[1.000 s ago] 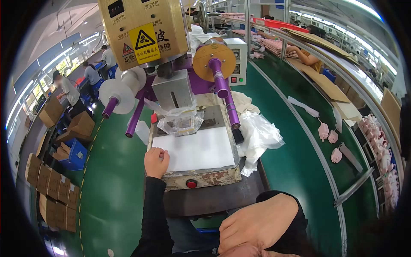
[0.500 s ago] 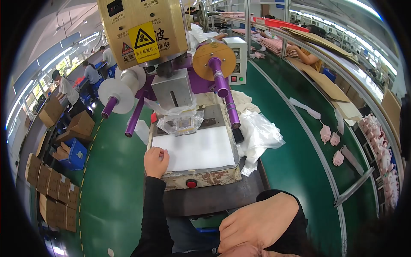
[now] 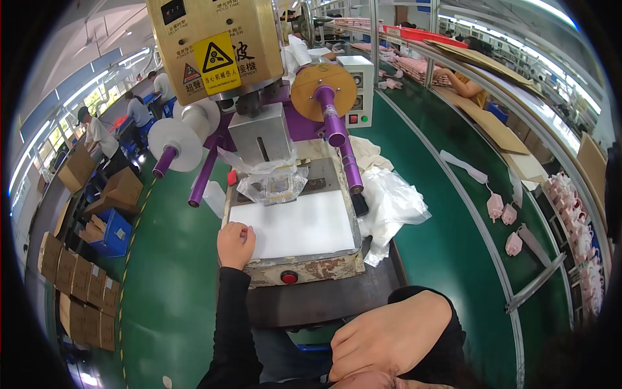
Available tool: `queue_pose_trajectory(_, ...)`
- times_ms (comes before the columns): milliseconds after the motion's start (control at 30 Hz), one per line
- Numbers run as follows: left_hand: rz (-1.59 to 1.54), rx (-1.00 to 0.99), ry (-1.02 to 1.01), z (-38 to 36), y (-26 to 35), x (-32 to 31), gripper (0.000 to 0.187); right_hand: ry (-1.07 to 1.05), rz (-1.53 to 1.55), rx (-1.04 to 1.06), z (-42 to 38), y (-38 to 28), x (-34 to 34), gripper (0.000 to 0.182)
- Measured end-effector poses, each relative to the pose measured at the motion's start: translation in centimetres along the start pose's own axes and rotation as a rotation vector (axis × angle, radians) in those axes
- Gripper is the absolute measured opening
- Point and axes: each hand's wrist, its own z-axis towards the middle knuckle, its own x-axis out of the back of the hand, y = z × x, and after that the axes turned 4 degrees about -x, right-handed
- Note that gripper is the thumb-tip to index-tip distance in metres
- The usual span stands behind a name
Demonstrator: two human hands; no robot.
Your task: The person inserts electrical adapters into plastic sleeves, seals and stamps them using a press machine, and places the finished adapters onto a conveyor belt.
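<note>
My left hand (image 3: 236, 246) rests at the left front edge of the machine's work table, its fingers curled in a loose fist beside a white sheet (image 3: 295, 225). No object shows in it. Close to my body, my right hand (image 3: 389, 330) is bent inward with its fingers folded; the fingertips and anything under them are hidden. Behind the sheet, a crumpled clear plastic piece (image 3: 273, 186) lies under the metal block (image 3: 260, 135) of a gold-fronted machine (image 3: 217, 52). A red button (image 3: 289, 277) sits on the table's front face.
Purple rods (image 3: 350, 168) stick out toward me. White plastic film (image 3: 389, 204) hangs at the right of the machine. On the green conveyor (image 3: 447, 259) lie pink parts (image 3: 495, 206). Cartons (image 3: 78, 279) and a blue bin (image 3: 115, 233) stand at left. Other people work farther off.
The pink parts on the conveyor have shifted slightly toward me. Both my hands stay where they were, and the plastic piece and sheet look unmoved.
</note>
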Motion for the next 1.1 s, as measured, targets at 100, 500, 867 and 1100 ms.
queue_pose_trajectory(100,-0.002,-0.004,0.003,-0.1,0.0,0.0,0.018,0.005,-0.003,-0.008,0.2,-0.4,0.4,0.016)
queue_pose_trajectory(500,0.005,-0.009,-0.022,0.0,0.0,0.1,0.017,0.094,-0.018,0.04,0.4,-0.3,0.6,0.019)
queue_pose_trajectory(867,0.002,-0.011,0.011,0.0,0.1,0.0,0.017,0.083,-0.076,-0.008,0.1,0.0,0.1,0.022)
queue_pose_trajectory(1100,0.008,-0.013,0.009,-0.1,-0.1,-0.2,0.017,0.064,-0.096,-0.041,0.2,1.0,-0.4,0.023)
